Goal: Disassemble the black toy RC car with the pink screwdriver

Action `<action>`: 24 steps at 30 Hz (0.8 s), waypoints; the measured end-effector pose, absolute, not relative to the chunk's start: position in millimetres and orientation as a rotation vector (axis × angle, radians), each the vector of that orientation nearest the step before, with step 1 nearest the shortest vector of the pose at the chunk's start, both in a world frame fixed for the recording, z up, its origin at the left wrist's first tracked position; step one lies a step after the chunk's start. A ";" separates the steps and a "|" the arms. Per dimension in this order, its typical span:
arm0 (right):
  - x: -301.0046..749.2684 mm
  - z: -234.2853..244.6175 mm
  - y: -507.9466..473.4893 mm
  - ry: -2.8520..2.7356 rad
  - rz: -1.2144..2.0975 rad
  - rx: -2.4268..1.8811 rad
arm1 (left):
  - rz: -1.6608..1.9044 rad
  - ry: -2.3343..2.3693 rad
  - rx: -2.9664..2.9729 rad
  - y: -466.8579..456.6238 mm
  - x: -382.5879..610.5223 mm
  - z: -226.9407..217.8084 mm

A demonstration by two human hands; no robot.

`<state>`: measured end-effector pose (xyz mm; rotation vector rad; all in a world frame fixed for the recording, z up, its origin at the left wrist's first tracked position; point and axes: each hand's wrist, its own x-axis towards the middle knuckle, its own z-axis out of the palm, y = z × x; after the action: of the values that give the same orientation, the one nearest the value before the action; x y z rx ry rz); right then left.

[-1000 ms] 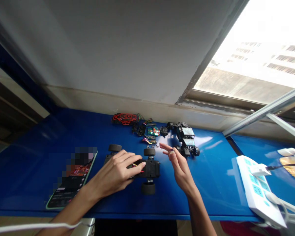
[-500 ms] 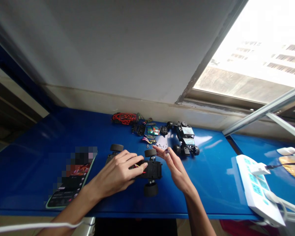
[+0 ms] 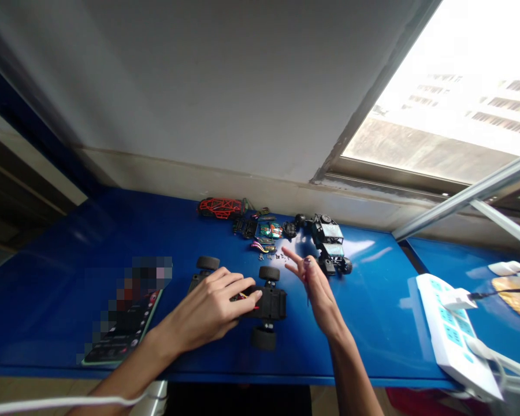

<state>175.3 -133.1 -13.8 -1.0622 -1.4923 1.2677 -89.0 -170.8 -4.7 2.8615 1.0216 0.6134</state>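
Note:
A black toy car chassis (image 3: 272, 303) with fat wheels lies on the blue table, some wires showing at its middle. My left hand (image 3: 219, 300) grips it from above, fingers bent over the body and covering much of it. To the right of the chassis is my right hand (image 3: 318, 289), with a slim screwdriver (image 3: 307, 278) tucked in it, its thin shaft pointing down. Two fingers of that hand stretch toward small dark screws (image 3: 281, 256) scattered on the table. Whether those fingertips touch a screw I cannot tell.
Behind lie a red-framed toy car (image 3: 221, 207), a green toy car body (image 3: 270, 230), a circuit board with wires (image 3: 264, 248) and a black-and-silver toy buggy (image 3: 328, 240). A phone (image 3: 130, 323) lies at left; a white power strip (image 3: 453, 332) stands at right.
My right hand has moved right, away from the chassis wheel, and turned so the screwdriver's shaft shows. My left hand stays on the chassis, which has shifted only slightly.

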 end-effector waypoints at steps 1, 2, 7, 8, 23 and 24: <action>178.3 -15.6 -131.4 -1.442 1.190 -1.078 | 0.581 1.032 2.848 -170.8 -90.2 -6.6; 181.6 -17.1 -129.9 -1.408 1.094 -1.103 | 0.551 1.045 2.832 -170.7 -91.4 -8.8; 195.7 -17.3 -127.9 -1.322 0.720 -1.283 | 0.479 1.108 2.775 -170.1 -95.5 -17.9; 196.8 -16.2 -128.4 -1.278 0.718 -1.301 | 0.472 1.110 2.770 -169.7 -95.9 -18.8; 177.3 -41.8 -129.4 -1.372 0.806 -1.318 | 0.373 1.114 2.667 -165.0 -92.9 -28.8; 176.5 -43.2 -129.6 -1.392 0.799 -1.323 | 0.370 1.114 2.664 -164.8 -92.7 -29.0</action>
<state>176.5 -129.6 -43.2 -1.3229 -1.3924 0.7986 -92.7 -164.8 -29.0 2.6636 1.1144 0.3699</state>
